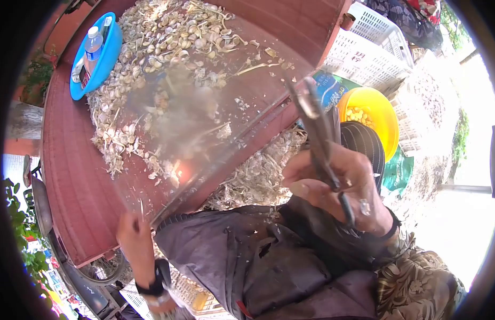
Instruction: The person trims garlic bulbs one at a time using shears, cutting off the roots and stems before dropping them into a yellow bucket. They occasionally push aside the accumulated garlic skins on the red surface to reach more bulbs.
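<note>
The shears (318,140) stood upright, handles clenched in the right hand (341,188), blades pointing up and away over the edge of the cart (71,186) with nothing visibly caught between them. Judging by that, the trimming looked to be between cuts – a further snip would call for a bulb brought up to the blades and held steady by its stalk. The garlic (162,48) lay in a broad heap on the cart bed, well apart from the shears and nearer the left hand (134,239). That hand sat low at the cart's near rim with its back to the camera; whether it pinched a stalk or was empty could not be told. Husks and cut stems (255,178) littered the gap between cart and lap, beside a dark cloth (247,256) – and a yellow basin (385,120) of cloves stood beyond the right hand
</note>
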Motion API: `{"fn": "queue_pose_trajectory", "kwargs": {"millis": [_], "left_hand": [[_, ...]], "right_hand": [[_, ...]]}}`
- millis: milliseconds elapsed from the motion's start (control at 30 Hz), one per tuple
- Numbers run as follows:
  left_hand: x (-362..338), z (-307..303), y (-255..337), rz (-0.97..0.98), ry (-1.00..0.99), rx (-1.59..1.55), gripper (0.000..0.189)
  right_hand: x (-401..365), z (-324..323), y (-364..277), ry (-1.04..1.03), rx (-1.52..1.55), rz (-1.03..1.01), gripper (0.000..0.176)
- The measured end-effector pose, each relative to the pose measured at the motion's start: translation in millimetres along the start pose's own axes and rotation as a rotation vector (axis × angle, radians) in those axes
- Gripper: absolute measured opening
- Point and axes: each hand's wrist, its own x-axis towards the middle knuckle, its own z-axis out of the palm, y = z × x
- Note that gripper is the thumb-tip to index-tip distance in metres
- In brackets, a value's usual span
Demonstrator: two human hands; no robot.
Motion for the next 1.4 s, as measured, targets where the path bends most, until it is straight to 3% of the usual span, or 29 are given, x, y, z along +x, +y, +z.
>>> {"fn": "queue_pose_trajectory", "kwargs": {"millis": [33,100,200,367,433,500,567,667,767,800,900,933,1033,1200,1333,1400], "left_hand": [[-26.7,-6.1,-27.4,-0.011,-0.018,0.021,0.008],[-76.7,-20.2,-71.9,0.149,-0.042,0.231,0.014],[-80.8,-21.1,-50.4,-0.030,-0.012,0.019,0.018],[19.0,-3.5,31.3,-0.109,-0.117,-0.448,0.017],[73.5,25.8,58.8,0.135,-0.012,-0.608,0.019],[135.2,60.0,64.5,0.273,0.019,-0.412,0.021],[185.0,99.8,66.2,0.389,0.186,-0.203,0.022],[214.4,131.3,71.7,0.259,0.108,0.034,0.024],[218.0,132.7,70.5,0.367,0.158,0.016,0.026],[219.3,129.0,67.5,0.499,0.160,-0.026,0.025],[193.0,105.1,65.0,-0.088,-0.239,-1.104,0.027],[183.4,96.2,66.2,-0.163,-0.307,-1.310,0.030],[143.2,76.3,85.0,-0.174,-0.216,-1.466,0.033],[77.8,60.8,107.7,0.029,-0.195,-1.312,0.030],[35.0,55.9,120.6,0.007,-0.235,-1.128,0.021],[21.5,58.0,123.6,0.251,-0.151,-0.946,0.022]], "right_hand": [[3.6,3.5,4.5,-0.014,0.035,-0.002,0.023],[10.4,9.5,9.8,-0.040,0.094,-0.005,0.025],[22.4,21.2,17.1,-0.065,0.104,-0.012,0.026],[43.1,33.4,39.5,-0.048,0.114,-0.094,0.025],[45.1,28.5,51.4,-0.052,0.059,-0.023,0.026],[47.6,23.1,58.9,-0.041,-0.006,-0.021,0.027],[50.3,17.9,62.4,-0.025,0.005,0.011,0.027],[52.2,13.5,68.7,0.012,0.075,0.069,0.027],[53.2,9.5,71.1,0.006,0.134,0.108,0.027],[54.1,8.4,71.0,-0.007,0.148,0.112,0.027],[54.1,9.8,71.4,-0.022,0.108,0.132,0.028],[53.2,11.7,72.5,-0.021,0.114,0.109,0.028],[51.4,20.0,83.8,-0.019,0.094,0.013,0.030],[44.3,37.2,76.7,0.002,-0.095,-0.128,0.035],[42.0,58.9,68.0,0.038,-0.090,-0.192,0.037],[40.4,65.6,56.1,0.049,-0.085,-0.226,0.035]]}}
